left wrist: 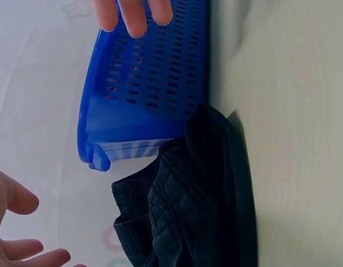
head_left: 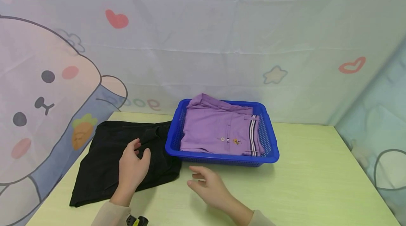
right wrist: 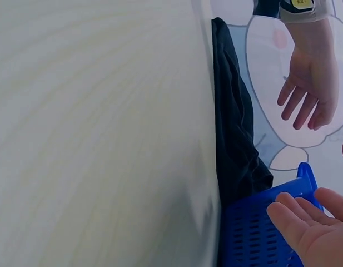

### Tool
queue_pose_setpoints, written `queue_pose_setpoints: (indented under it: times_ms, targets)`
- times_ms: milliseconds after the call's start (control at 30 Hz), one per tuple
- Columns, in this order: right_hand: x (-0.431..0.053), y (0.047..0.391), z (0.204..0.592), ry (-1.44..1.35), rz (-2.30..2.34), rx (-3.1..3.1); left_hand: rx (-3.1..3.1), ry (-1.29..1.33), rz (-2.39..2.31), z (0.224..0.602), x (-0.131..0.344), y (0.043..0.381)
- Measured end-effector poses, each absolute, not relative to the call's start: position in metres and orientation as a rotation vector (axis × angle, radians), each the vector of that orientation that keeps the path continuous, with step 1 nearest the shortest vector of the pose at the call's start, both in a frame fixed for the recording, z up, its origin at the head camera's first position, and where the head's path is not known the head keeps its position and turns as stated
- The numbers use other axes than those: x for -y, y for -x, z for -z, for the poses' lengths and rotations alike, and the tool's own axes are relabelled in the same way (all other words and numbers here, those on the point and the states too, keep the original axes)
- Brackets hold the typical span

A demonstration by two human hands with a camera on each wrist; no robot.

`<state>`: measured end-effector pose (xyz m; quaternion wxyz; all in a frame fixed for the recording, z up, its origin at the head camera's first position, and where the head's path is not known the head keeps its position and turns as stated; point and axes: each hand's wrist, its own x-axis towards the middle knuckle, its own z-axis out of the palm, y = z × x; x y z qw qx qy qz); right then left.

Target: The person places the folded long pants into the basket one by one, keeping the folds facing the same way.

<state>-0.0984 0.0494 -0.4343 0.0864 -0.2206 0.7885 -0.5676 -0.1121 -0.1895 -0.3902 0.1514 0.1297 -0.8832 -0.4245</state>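
Note:
A black garment [head_left: 117, 155] lies folded flat on the left of the table; the left wrist view shows its gathered elastic waistband [left wrist: 132, 200]. My left hand [head_left: 134, 166] hovers over it, fingers relaxed and holding nothing. Beside the garment stands a blue plastic basket [head_left: 222, 158] with perforated walls. In it lies a folded purple garment [head_left: 206, 127] with a button, a small embroidered emblem and a striped band. Just in front of the basket's near side is my right hand [head_left: 212, 189], empty, its fingers loosely bent. The black garment's right edge meets the basket's left side.
The pale yellow-green table [head_left: 311, 176] extends to the right of the basket. Behind it hangs a printed cloth backdrop [head_left: 203, 36] with a cartoon bear and hearts, and another patterned cloth [head_left: 380, 124] hangs along the right side.

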Motion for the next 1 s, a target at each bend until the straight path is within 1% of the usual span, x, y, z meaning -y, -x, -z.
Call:
queue_pose_setpoints:
  times_ms: [200,733,1000]
  targets:
    - [-0.047,0.101,0.441,0.605,1.714,-2.329,2.572,-0.391,1.197,0.391,0.193,0.111]
    - [-0.035,0.097,0.443,0.434,1.824,-2.15,2.624,-0.436,1.193,0.403,0.207,0.101]
    - [-0.032,0.104,0.444,0.366,1.846,-2.104,2.618,-0.459,1.182,0.404,0.213,0.101]
